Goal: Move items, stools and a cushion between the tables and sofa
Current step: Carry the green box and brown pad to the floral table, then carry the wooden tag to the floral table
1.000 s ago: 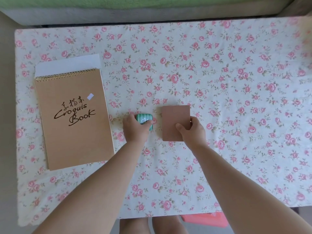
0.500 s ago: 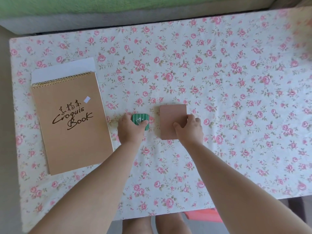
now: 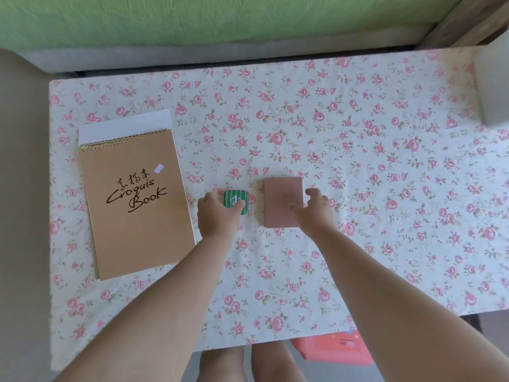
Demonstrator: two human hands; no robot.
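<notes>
A small green striped box (image 3: 234,199) lies on the floral-clothed table (image 3: 358,161), just left of a flat pink booklet (image 3: 281,199). My left hand (image 3: 217,219) is closed around the green box, with the thumb on its top and the fingers at its left side. My right hand (image 3: 314,213) sits at the booklet's right edge. Its fingers are spread just off that edge, and the thumb lies over the booklet's lower right corner. Both items rest flat on the cloth.
A brown spiral "Croquis Book" sketchpad (image 3: 137,210) lies at the table's left on a white sheet (image 3: 124,126). The green sofa (image 3: 220,17) runs along the far side. A red stool (image 3: 336,351) stands under the near edge by my legs. A blurred white object (image 3: 493,86) stands at the far right.
My right hand's fingers have come off the pink booklet's edge and spread apart. The left hand stays on the green box. The view has shifted back, showing more sofa.
</notes>
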